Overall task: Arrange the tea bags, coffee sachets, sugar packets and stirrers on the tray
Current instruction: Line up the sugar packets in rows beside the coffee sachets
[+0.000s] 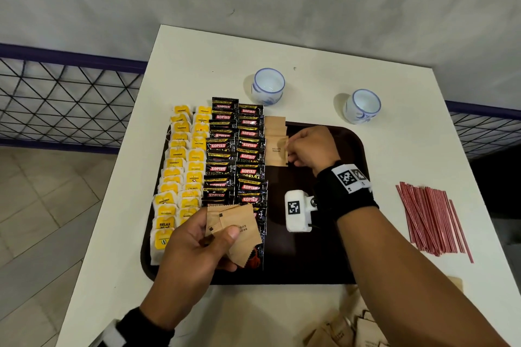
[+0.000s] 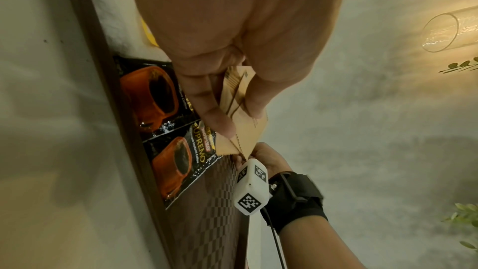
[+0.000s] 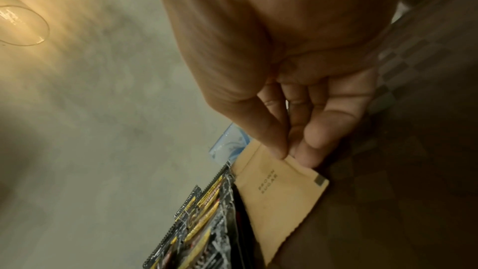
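A dark brown tray (image 1: 324,256) lies on the white table. Yellow tea bags (image 1: 180,166) fill two columns at its left, black coffee sachets (image 1: 235,155) two columns beside them. A short column of brown sugar packets (image 1: 276,146) starts to the right of the coffee. My right hand (image 1: 290,149) pinches the right edge of the top sugar packet (image 3: 279,189) in that column. My left hand (image 1: 214,236) holds a fanned stack of sugar packets (image 1: 239,231) above the tray's near left; the same stack (image 2: 243,114) shows in the left wrist view. Red stirrers (image 1: 434,220) lie on the table right of the tray.
Two white and blue cups (image 1: 267,86) (image 1: 363,105) stand on the table behind the tray. More brown sugar packets (image 1: 346,329) lie on the table at the near edge. A wire mesh fence (image 1: 64,104) runs along the left beyond the table.
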The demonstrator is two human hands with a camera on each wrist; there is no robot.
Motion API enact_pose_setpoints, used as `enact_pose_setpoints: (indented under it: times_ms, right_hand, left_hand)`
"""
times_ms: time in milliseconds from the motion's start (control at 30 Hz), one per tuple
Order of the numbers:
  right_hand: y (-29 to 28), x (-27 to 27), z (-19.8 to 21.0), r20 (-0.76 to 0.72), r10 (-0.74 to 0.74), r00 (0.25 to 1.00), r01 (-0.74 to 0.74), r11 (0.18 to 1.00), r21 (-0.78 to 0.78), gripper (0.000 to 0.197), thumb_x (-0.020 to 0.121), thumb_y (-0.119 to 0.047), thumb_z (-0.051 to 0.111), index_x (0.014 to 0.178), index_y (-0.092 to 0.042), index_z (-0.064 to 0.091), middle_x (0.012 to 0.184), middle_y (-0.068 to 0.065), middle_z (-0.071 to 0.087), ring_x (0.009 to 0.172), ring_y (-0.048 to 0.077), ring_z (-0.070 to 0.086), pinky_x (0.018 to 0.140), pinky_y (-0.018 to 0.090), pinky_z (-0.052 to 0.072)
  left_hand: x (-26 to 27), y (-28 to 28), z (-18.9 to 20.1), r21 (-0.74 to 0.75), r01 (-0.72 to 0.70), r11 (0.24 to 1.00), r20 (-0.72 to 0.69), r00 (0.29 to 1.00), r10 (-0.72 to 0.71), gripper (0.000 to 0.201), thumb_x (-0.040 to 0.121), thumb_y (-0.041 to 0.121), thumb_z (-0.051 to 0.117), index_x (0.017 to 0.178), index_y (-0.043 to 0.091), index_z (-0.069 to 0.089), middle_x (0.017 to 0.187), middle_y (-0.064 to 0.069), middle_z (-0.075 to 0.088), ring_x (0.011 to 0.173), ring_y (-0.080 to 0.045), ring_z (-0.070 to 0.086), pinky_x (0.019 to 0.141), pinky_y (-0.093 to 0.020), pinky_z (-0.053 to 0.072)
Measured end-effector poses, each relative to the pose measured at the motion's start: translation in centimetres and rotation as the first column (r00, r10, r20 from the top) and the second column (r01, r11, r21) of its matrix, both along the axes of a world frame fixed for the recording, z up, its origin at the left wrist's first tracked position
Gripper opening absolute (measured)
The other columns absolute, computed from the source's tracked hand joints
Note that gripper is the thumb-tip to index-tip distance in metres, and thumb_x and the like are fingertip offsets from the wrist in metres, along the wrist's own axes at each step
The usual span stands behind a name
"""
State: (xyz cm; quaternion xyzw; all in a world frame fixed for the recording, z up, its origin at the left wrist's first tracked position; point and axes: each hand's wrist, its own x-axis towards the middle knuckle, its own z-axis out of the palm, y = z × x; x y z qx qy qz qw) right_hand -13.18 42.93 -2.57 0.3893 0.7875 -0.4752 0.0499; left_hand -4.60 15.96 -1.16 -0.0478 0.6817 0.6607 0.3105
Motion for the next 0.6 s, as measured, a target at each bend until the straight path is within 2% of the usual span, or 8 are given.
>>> enact_pose_setpoints:
  times_ms: [167,500,600]
  right_hand:
    - [-0.1,-0.18,-0.11,0.005,-0.002,1.0,0.002,0.999,0.033,0.019,0.079,0.0,0.061,0.064,-0.011,0.066,0.061,0.012,0.069,0.056,0.021,0.067,0.053,0.027,0.056]
    - [-0.04,-0.22,-0.3,-0.01,-0.003,1.0,0.004,0.998,0.065,0.021,0.081,-0.002,0.06,0.063,-0.012,0.065,0.06,0.01,0.07,0.057,0.023,0.07,0.052,0.026,0.055]
    - [0.06,-0.19,-0.44,-0.018,-0.01,1.0,0.011,0.998,0.067,0.019,0.081,-0.003,0.062,0.065,-0.011,0.066,0.063,0.011,0.072,0.06,0.025,0.072,0.056,0.031,0.06]
  left_hand:
    - [-0.04,-0.01,-0.1,0.002,-0.007,1.0,0.008,1.0,0.007,0.026,0.093,0.005,0.065,0.111,0.024,0.068,0.1,0.005,0.077,0.088,-0.024,0.074,0.058,-0.04,0.062]
    - [-0.09,0.04,-0.18,0.002,-0.008,1.0,0.029,1.0,0.008,0.027,0.092,0.007,0.066,0.113,0.023,0.068,0.103,0.004,0.077,0.091,-0.027,0.074,0.059,-0.038,0.062]
    - [-0.21,0.12,-0.09,0.014,-0.002,1.0,0.025,1.0,0.002,0.027,0.093,0.005,0.064,0.113,0.023,0.068,0.102,0.005,0.077,0.089,-0.024,0.075,0.057,-0.036,0.061]
